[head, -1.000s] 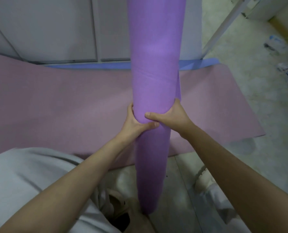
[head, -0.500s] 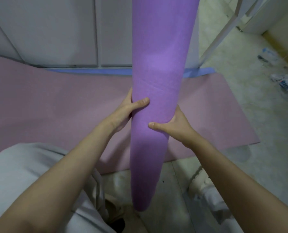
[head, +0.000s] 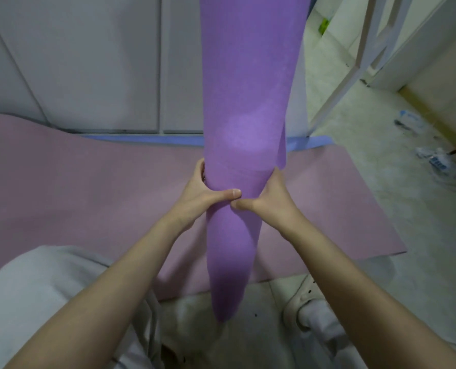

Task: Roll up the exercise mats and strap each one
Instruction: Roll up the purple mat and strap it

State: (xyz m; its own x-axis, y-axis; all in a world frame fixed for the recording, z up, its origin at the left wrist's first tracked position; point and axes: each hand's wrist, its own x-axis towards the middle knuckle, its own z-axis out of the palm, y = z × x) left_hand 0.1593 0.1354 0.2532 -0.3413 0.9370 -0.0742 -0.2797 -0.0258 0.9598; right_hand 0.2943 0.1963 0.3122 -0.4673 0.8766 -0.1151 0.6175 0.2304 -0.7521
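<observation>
A rolled purple mat (head: 245,107) stands upright in front of me, its lower end near the floor between my feet. My left hand (head: 202,193) grips the roll from the left, thumb across its front. My right hand (head: 268,199) grips it from the right at the same height, and the two thumbs meet at the front. A loose outer edge of the roll shows on its right side above my right hand. Behind the roll a pink mat (head: 88,195) lies flat on the floor. A blue mat (head: 147,139) peeks out along its far edge.
White cabinet doors (head: 88,62) stand behind the mats. A white frame leg (head: 336,91) slants at the upper right. Plastic bottles and wrappers (head: 434,158) lie on the pale floor at the right. My shoe (head: 309,307) is beside the roll's base.
My left hand slid down the roll to the height of my right hand, so the thumbs now meet. The roll stays upright.
</observation>
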